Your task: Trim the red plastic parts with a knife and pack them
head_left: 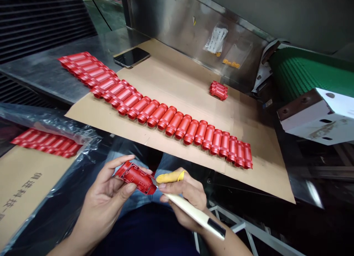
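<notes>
Your left hand [103, 199] was closed around a red plastic half-cylinder shell [135, 176], its thumb and fingers along the sides and the hollow, ribbed inside facing up. You had that shell above your lap, just off the near edge of the dark metal worktop [49, 79]. Your right hand [189, 191] was gripping a knife with a cream handle [190, 211] and a black butt, its blade at the end of the shell nearest that hand; one finger wore a yellow rubber cover [167, 177]. A long, curving row of red plastic shells [167, 118] lay side by side, from the worktop's left edge across a brown cardboard sheet [177, 72] towards its near right corner. You had a black smartphone [132, 57] by the sheet's far left corner and a small cluster of red plastic pieces [218, 90] near its far right corner.
</notes>
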Tool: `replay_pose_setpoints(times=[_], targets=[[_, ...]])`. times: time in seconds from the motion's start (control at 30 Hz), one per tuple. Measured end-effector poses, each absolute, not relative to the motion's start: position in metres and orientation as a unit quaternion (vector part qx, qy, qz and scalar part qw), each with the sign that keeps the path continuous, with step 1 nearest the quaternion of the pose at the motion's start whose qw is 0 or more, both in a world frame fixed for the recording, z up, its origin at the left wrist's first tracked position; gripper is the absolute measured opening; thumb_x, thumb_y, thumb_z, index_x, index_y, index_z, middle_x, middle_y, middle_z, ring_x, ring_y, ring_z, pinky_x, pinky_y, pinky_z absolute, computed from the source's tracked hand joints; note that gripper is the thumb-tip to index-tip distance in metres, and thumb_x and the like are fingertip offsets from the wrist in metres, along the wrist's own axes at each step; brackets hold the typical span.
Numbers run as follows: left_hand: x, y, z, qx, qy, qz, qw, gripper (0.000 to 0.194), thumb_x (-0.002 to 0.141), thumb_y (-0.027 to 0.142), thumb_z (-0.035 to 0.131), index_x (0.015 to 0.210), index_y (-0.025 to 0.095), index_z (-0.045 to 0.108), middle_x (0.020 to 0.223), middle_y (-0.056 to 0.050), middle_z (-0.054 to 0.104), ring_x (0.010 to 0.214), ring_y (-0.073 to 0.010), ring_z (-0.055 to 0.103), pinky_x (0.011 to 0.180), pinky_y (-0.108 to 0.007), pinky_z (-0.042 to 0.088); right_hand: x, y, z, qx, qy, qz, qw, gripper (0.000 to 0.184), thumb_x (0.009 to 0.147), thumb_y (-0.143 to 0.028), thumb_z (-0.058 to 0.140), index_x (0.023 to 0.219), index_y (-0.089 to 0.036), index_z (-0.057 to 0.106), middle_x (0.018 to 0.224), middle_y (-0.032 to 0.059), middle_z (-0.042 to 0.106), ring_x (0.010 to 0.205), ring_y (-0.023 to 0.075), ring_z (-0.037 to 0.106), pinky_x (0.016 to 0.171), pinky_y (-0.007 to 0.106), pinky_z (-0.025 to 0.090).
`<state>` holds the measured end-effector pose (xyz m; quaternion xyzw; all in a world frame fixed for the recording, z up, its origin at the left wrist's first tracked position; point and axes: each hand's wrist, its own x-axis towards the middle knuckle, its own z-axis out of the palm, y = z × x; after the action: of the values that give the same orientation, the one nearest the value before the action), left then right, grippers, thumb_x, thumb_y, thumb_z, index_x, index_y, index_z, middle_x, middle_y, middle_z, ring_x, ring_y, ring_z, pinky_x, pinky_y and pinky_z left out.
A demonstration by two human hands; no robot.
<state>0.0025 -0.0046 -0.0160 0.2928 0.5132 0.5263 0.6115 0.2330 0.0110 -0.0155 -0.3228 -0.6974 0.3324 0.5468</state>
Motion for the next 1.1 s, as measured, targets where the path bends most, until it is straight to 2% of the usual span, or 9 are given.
replay_pose_setpoints(times=[0.13,0.23,0.33,0.43,0.57,0.67,0.8,0.93,1.1], targets=[[-0.001,-0.005,-0.023,0.297,0.505,0.521,0.621,0.062,0.094,0.032,0.099,0.149,0.036,0.072,0.121,-0.009,0.093,0.111,-0.0346,0.090,0.097,-0.038,0.073,0.233,0.009,-0.016,-0.336,-0.696,0.338,0.536,0.011,0.114,-0.024,0.078,0.124,-0.023,0.081,0.115,0.0116,0.088,0.098,0.0225,0.085,0.086,0.036,0.073],[-0.005,-0.003,-0.028,0.286,0.497,0.521,0.632,0.066,0.094,0.032,0.099,0.152,0.035,0.070,0.120,-0.008,0.092,0.107,-0.0313,0.089,0.097,-0.036,0.072,0.234,0.010,-0.018,-0.344,-0.704,0.344,0.518,0.009,0.115,-0.026,0.074,0.123,-0.023,0.077,0.108,0.0101,0.086,0.095,0.0234,0.084,0.085,0.037,0.073],[-0.006,0.000,-0.026,0.275,0.491,0.509,0.651,0.066,0.094,0.032,0.100,0.153,0.031,0.071,0.113,-0.007,0.091,0.098,-0.0250,0.087,0.092,-0.028,0.070,0.235,0.014,-0.019,-0.302,-0.772,0.275,0.487,0.016,0.118,-0.023,0.068,0.133,-0.023,0.071,0.101,0.0083,0.084,0.085,0.0234,0.079,0.081,0.039,0.072],[0.001,0.002,-0.016,0.244,0.489,0.489,0.680,0.061,0.096,0.036,0.098,0.151,0.025,0.073,0.109,-0.008,0.089,0.089,-0.0202,0.083,0.088,-0.024,0.068,0.236,0.020,-0.020,-0.276,-0.835,0.186,0.438,0.021,0.118,-0.018,0.065,0.139,-0.021,0.071,0.111,0.0127,0.087,0.086,0.0244,0.079,0.079,0.040,0.073],[0.014,0.000,-0.001,0.215,0.509,0.494,0.672,0.061,0.096,0.042,0.097,0.150,0.024,0.075,0.101,-0.005,0.087,0.084,-0.0161,0.079,0.084,-0.019,0.065,0.234,0.025,-0.026,-0.365,-0.736,0.260,0.507,0.016,0.115,-0.016,0.071,0.130,-0.021,0.075,0.114,0.0123,0.088,0.100,0.0252,0.087,0.087,0.038,0.075],[0.014,-0.002,-0.002,0.230,0.519,0.494,0.658,0.066,0.094,0.046,0.099,0.153,0.027,0.074,0.101,-0.006,0.089,0.090,-0.0207,0.084,0.089,-0.024,0.068,0.233,0.022,-0.028,-0.469,-0.611,0.345,0.536,0.015,0.112,-0.016,0.077,0.124,-0.024,0.079,0.115,0.0088,0.089,0.098,0.0217,0.089,0.087,0.033,0.075],[0.001,0.000,-0.019,0.272,0.499,0.489,0.662,0.064,0.094,0.040,0.099,0.152,0.032,0.075,0.117,-0.009,0.091,0.108,-0.0292,0.088,0.095,-0.033,0.073,0.235,0.014,-0.022,-0.401,-0.645,0.354,0.545,0.015,0.110,-0.020,0.082,0.124,-0.025,0.083,0.116,0.0097,0.089,0.109,0.0247,0.087,0.096,0.038,0.075],[-0.006,0.002,-0.030,0.303,0.491,0.504,0.643,0.063,0.094,0.033,0.099,0.154,0.035,0.077,0.126,-0.008,0.090,0.111,-0.0267,0.087,0.098,-0.029,0.072,0.238,0.009,-0.016,-0.324,-0.693,0.345,0.544,0.019,0.113,-0.021,0.078,0.132,-0.022,0.082,0.119,0.0138,0.089,0.104,0.0251,0.087,0.092,0.040,0.075],[-0.005,0.000,-0.029,0.326,0.497,0.498,0.631,0.061,0.097,0.033,0.097,0.154,0.036,0.078,0.126,-0.007,0.090,0.108,-0.0249,0.087,0.097,-0.027,0.072,0.238,0.010,-0.015,-0.311,-0.707,0.327,0.545,0.019,0.115,-0.022,0.076,0.132,-0.021,0.082,0.120,0.0154,0.088,0.105,0.0256,0.086,0.090,0.040,0.074]])
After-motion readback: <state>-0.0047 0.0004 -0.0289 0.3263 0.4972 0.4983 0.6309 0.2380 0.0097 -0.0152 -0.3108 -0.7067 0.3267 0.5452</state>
